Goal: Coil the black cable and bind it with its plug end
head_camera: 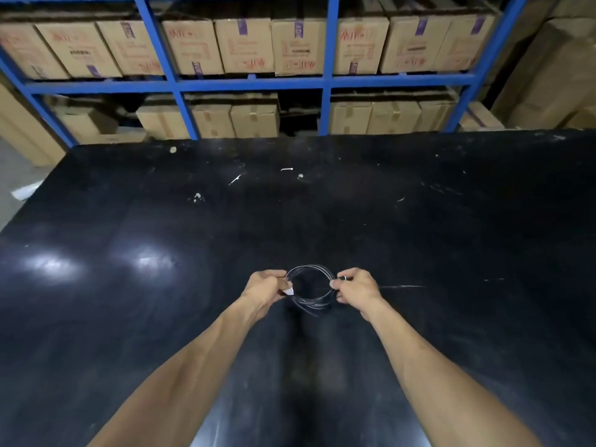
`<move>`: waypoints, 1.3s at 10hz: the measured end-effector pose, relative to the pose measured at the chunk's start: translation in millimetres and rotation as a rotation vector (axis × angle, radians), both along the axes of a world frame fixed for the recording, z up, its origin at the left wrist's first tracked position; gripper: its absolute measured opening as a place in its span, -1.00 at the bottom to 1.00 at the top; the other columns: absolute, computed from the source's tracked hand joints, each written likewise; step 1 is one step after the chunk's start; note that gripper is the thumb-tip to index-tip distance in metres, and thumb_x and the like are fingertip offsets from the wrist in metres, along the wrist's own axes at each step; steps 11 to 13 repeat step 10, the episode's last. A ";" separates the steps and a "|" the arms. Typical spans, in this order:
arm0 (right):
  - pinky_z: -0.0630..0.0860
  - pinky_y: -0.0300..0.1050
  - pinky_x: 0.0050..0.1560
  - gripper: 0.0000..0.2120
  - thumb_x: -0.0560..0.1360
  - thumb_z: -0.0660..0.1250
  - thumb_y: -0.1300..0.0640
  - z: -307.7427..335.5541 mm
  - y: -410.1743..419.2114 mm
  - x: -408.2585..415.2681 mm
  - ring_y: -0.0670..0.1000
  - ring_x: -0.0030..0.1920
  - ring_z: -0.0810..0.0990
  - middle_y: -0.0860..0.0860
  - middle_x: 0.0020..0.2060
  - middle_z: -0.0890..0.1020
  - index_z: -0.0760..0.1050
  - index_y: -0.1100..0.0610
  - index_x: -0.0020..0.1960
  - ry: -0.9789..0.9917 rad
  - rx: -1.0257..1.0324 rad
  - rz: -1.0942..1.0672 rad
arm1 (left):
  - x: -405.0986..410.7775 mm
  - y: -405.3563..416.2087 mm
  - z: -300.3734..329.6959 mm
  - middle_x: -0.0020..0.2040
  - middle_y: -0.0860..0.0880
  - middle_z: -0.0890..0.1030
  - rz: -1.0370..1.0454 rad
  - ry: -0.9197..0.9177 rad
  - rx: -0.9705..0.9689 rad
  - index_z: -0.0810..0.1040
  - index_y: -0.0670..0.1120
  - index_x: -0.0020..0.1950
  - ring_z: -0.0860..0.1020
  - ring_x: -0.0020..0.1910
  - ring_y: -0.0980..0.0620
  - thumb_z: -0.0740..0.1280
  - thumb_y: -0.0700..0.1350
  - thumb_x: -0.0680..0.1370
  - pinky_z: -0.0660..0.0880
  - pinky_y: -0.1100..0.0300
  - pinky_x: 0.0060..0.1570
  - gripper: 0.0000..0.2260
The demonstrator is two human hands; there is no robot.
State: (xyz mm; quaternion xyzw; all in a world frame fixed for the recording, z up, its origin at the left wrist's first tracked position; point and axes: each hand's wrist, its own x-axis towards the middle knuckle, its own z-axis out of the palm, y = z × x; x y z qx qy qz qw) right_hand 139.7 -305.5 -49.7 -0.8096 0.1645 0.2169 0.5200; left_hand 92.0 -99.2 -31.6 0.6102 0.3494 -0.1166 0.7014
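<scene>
The thin black cable (314,269) is wound into a small round coil of several loops, held just above the black table (419,237). My left hand (263,287) pinches the coil's left side, and a small white plug end (288,291) shows at its fingertips. My right hand (356,290) pinches the coil's right side between thumb and fingers. A short loose tail of cable (306,309) hangs below the coil toward me. Both forearms reach in from the bottom of the view.
Small white scraps (286,169) lie scattered on the far half of the table. Behind the table stands a blue shelf rack (248,83) filled with cardboard boxes (243,45). More large boxes (554,72) are stacked at the right.
</scene>
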 end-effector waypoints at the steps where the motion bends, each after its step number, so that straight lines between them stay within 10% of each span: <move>1: 0.72 0.06 0.01 -0.81 0.45 0.52 0.22 -19.9 8.5 2.9 0.04 -0.32 0.69 0.02 -0.15 0.64 0.60 0.07 0.02 -0.003 -0.088 0.036 | 2.6 -0.7 -29.3 -0.13 -0.20 0.65 -0.028 0.088 0.134 0.63 -0.26 0.04 0.63 -0.18 -0.09 0.32 -0.48 0.47 0.66 0.06 -0.10 -0.77; 5: 0.69 0.08 0.09 -0.74 0.48 0.50 0.22 -68.7 14.1 13.0 0.17 -0.16 0.79 0.02 -0.35 0.64 0.65 0.19 0.16 0.092 -0.181 0.063 | 20.3 -0.3 -75.2 -0.05 -0.25 0.72 0.027 0.192 0.380 0.66 -0.11 -0.23 0.69 -0.01 -0.19 0.44 -0.42 0.35 0.65 -0.06 0.07 -0.79; 8: 0.49 0.00 0.36 -0.62 0.52 0.41 0.08 -41.1 -15.1 -11.6 0.19 0.29 0.60 0.15 0.24 0.63 0.56 0.05 0.33 0.030 -0.353 0.185 | -10.9 2.6 -51.2 -0.18 -0.12 0.65 0.020 0.121 0.356 0.64 -0.11 -0.07 0.56 -0.30 -0.08 0.47 -0.25 0.46 0.64 0.02 -0.04 -0.91; 10: 0.70 -0.02 -0.16 -0.70 0.58 0.38 0.38 -29.0 -91.2 -146.6 0.11 -0.21 0.72 0.18 0.02 0.66 0.56 0.27 0.30 0.058 0.047 -0.254 | -150.5 23.8 -47.2 -0.33 -0.15 0.60 0.015 0.076 0.221 0.65 -0.24 -0.06 0.49 -0.50 0.02 0.31 -0.39 0.57 0.46 0.25 -0.52 -0.86; 13: 0.70 -0.02 -0.16 -0.70 0.58 0.38 0.38 -29.0 -91.2 -146.6 0.11 -0.21 0.72 0.18 0.02 0.66 0.56 0.27 0.30 0.058 0.047 -0.254 | -150.5 23.8 -47.2 -0.33 -0.15 0.60 0.015 0.076 0.221 0.65 -0.24 -0.06 0.49 -0.50 0.02 0.31 -0.39 0.57 0.46 0.25 -0.52 -0.86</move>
